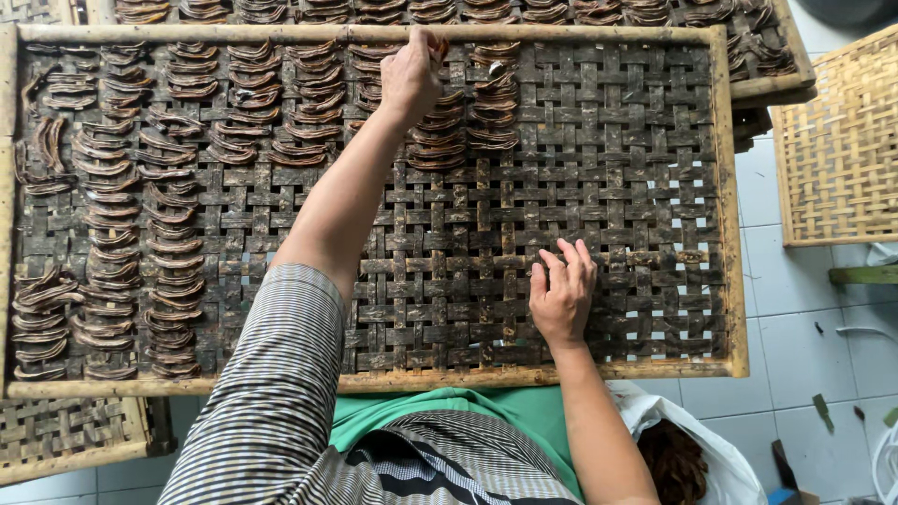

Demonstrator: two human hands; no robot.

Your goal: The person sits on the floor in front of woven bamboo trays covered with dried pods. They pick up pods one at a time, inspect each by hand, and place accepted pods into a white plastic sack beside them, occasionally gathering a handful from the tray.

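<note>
The left hand [412,77] reaches to the far edge of the woven tray [645,140] and pinches a brown strip [438,47] above the rows. The right hand [561,295] lies spread, flat on the bare weave near the person.

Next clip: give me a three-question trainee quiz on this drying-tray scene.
1. True or false: the right hand lies flat on a bare part of the woven tray.
2. Which hand reaches to the tray's far edge, among the curved brown strips?
3. Where are the strips mostly laid: A) left part and far rows, B) right part only?

Key: 1 true; 2 the left hand; 3 A.
</note>
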